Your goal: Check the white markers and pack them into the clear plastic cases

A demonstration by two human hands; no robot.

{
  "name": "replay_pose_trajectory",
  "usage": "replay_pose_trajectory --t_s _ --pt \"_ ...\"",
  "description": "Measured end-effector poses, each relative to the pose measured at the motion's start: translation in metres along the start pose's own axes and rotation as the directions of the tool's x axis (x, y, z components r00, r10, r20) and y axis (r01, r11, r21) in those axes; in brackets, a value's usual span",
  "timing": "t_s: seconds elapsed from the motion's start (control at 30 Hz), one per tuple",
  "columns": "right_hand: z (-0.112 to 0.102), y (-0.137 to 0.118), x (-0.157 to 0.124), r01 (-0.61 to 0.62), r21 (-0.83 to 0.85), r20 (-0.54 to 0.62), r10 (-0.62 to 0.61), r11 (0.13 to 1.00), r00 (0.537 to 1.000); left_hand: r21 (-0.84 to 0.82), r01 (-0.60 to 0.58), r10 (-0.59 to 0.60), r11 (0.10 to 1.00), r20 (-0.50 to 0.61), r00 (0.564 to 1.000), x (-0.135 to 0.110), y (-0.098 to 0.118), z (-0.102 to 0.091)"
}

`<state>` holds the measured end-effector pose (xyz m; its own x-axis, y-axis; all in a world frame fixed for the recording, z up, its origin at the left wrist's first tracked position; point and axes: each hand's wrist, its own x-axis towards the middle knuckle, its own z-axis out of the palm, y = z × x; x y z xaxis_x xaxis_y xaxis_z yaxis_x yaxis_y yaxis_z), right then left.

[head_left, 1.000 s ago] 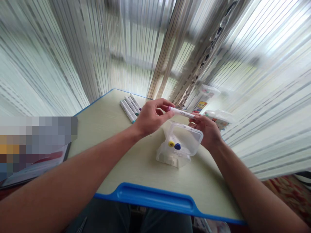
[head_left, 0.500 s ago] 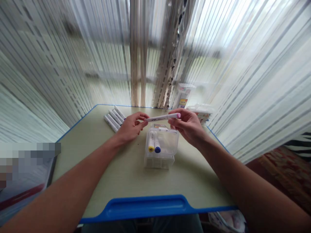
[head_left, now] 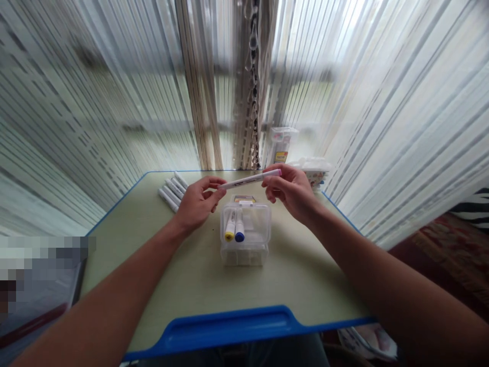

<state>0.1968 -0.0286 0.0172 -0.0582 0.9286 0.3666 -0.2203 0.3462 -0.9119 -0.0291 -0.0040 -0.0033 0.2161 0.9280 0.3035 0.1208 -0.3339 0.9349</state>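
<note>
A white marker [head_left: 246, 180] with a pink end is held level in the air, tilted slightly up to the right. My left hand [head_left: 200, 200] pinches its left end between thumb and fingers. Around the pink end my right hand [head_left: 292, 191] closes with thumb and forefinger. Below the marker stands a clear plastic case [head_left: 254, 229] on the desk. Inside it lean two white markers, a yellow-ended marker [head_left: 229, 227] and a blue-ended marker [head_left: 239, 227]. Several white markers [head_left: 172, 189] lie side by side just left of my left hand, partly hidden by it.
The pale desk [head_left: 183, 285] has a blue edge and a blue front tray [head_left: 233, 326]. At the back right stand a tall clear box [head_left: 282, 145] and a white packet [head_left: 313, 168]. String curtains [head_left: 145, 102] hang behind and on both sides.
The view has turned slightly right, so things sit further left. The marker's pink end has risen a little relative to the other end. Both hands keep hold of it.
</note>
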Motion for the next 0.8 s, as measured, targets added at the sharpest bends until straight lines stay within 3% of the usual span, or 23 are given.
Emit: replay_pose_trajectory --t_s 0.1,0.2,0.3,0.57,0.7,0.8 --pt "-0.007 0.005 0.004 -0.115 0.028 -0.068 0.117 0.993 0.991 -0.118 -0.054 0.049 0.992 -0.046 0.998 -0.004 0.01 0.003" --pt "-0.01 0.01 0.005 -0.263 0.083 -0.023 0.266 0.961 0.964 -0.246 -0.139 0.122 0.959 -0.083 0.989 -0.008 0.02 0.007" --pt "-0.01 0.011 0.004 -0.324 0.104 0.019 0.324 0.94 0.946 -0.29 -0.169 0.149 0.942 -0.09 0.985 -0.012 0.027 0.009" --pt "-0.008 0.009 0.003 -0.276 0.064 -0.02 0.278 0.959 0.96 -0.189 -0.146 0.127 0.971 -0.111 0.986 -0.006 0.019 0.003" --pt "-0.002 0.006 0.0 -0.199 0.052 -0.044 0.201 0.979 0.979 -0.077 -0.062 0.053 0.995 -0.107 0.993 0.001 0.003 0.0" --pt "0.001 0.005 -0.001 -0.163 0.042 -0.023 0.164 0.986 0.986 -0.092 -0.006 -0.001 0.996 -0.078 0.997 0.003 -0.005 -0.001"
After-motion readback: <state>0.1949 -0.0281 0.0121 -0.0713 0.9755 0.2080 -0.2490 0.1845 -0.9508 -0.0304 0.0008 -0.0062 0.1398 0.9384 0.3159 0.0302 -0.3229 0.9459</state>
